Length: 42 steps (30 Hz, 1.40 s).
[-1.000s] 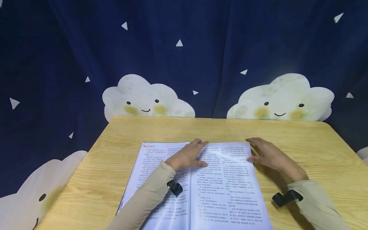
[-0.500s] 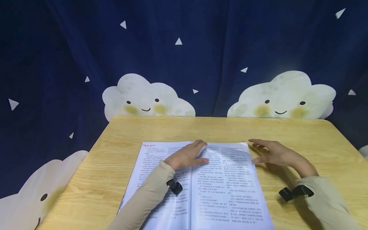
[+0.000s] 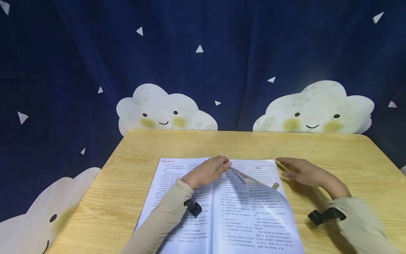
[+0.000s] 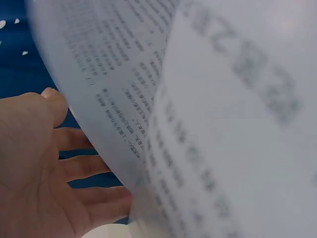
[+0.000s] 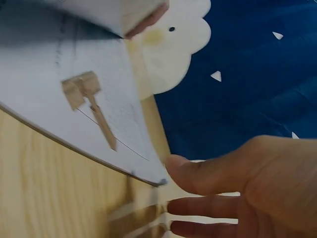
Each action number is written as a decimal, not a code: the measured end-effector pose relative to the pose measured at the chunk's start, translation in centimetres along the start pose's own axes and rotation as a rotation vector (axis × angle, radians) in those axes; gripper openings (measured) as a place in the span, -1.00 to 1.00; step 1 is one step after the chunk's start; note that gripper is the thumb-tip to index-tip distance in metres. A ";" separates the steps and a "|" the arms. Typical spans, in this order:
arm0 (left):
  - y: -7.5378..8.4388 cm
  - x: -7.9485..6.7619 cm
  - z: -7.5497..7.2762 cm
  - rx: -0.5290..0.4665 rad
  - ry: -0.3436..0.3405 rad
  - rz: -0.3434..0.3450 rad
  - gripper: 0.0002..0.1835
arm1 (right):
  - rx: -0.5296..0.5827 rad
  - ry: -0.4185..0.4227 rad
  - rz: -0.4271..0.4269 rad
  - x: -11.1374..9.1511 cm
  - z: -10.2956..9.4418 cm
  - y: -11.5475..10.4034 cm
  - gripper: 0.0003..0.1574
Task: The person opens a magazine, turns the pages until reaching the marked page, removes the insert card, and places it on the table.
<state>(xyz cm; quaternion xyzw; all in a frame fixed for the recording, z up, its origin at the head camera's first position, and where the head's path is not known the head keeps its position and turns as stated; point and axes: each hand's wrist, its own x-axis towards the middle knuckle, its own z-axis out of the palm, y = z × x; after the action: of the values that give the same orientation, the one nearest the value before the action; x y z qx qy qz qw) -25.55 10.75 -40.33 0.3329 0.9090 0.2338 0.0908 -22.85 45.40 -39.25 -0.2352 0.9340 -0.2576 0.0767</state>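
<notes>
An open book with printed text lies on the table. My left hand is over its upper middle, thumb against fingers, pinching the top edge of a right-hand page. That page is lifted and curls, uncovering a boxed text and a small brown hammer-like picture on the sheet beneath. In the left wrist view the raised page fills much of the picture, over the fingertips. Just off the book's upper right corner, my right hand holds nothing, its fingers extended and thumb apart from them.
The light wooden table stretches around the book. Behind it hangs a dark blue curtain with smiling clouds and white triangles. Each wrist carries a small black camera.
The right-hand page has risen and curled toward the left hand, whose thumb has closed onto its edge. My right hand has drawn slightly right, off the book's edge.
</notes>
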 end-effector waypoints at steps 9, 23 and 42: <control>-0.1 -0.1 -0.2 0.031 -0.072 0.042 -0.54 | -0.042 -0.001 -0.041 1.1 1.3 -0.4 -0.06; -0.1 -0.2 -0.2 -0.040 -0.086 0.015 -0.56 | -0.115 -0.016 0.001 1.9 2.2 -1.1 -0.03; 0.6 -1.0 -0.2 0.124 -0.191 0.109 -0.59 | -0.124 0.018 0.023 1.4 2.6 -1.1 -0.08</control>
<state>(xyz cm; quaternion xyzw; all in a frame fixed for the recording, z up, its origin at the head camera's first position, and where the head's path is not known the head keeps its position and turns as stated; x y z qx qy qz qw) -24.52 10.40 -39.90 0.4077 0.8894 0.1490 0.1435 -22.90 42.74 -40.91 -0.2264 0.9515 -0.2004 0.0567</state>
